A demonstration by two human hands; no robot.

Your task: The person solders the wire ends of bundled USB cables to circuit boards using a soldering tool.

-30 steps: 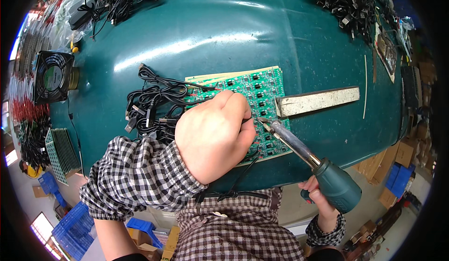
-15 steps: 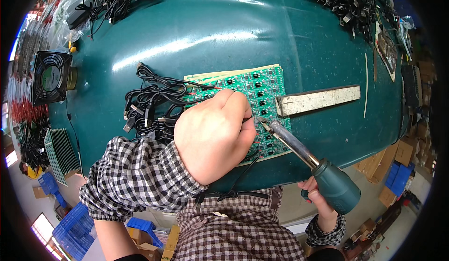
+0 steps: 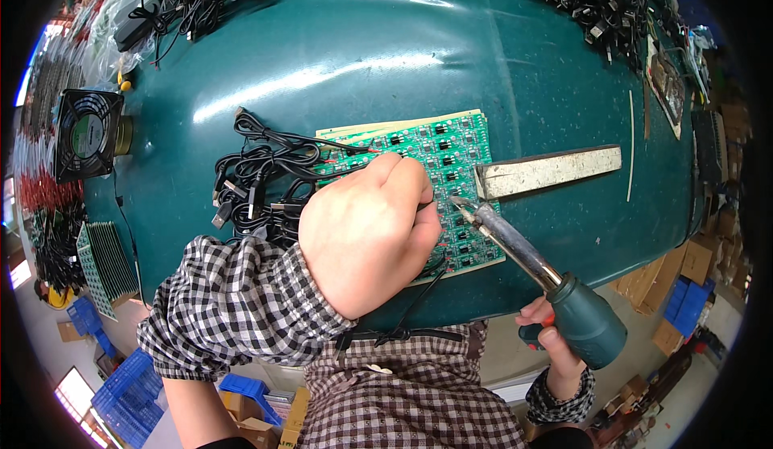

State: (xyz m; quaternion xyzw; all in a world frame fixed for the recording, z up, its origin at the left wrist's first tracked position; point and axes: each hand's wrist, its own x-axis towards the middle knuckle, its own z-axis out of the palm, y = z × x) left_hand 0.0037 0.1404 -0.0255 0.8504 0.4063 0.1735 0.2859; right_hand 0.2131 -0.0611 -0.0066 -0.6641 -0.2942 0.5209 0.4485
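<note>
My left hand [image 3: 366,235] rests over a panel of green circuit boards [image 3: 465,139], its fingers closed in a pinch. A short dark wire end [image 3: 424,205] of a cable sticks out between thumb and forefinger. My right hand [image 3: 554,343] grips the green handle of a soldering iron [image 3: 586,320] below the table's near edge. The iron's tip points up and left, over the panel and just right of my left fingertips. Black USB cables [image 3: 270,163] lie bunched left of the panel; some run onto it with red wire ends. My left hand hides part of the panel.
A whitish bar [image 3: 551,172] lies against the panel's right side on the green tabletop [image 3: 322,54]. A small fan [image 3: 88,133] and upright circuit boards [image 3: 107,268] stand at left. Heaps of black cables [image 3: 596,6] line the far edge. A thin pale strip [image 3: 630,147] lies at right.
The soldering iron has shifted slightly right, its tip now farther from my left fingertips. My right hand moved a little with it. My left hand has barely moved.
</note>
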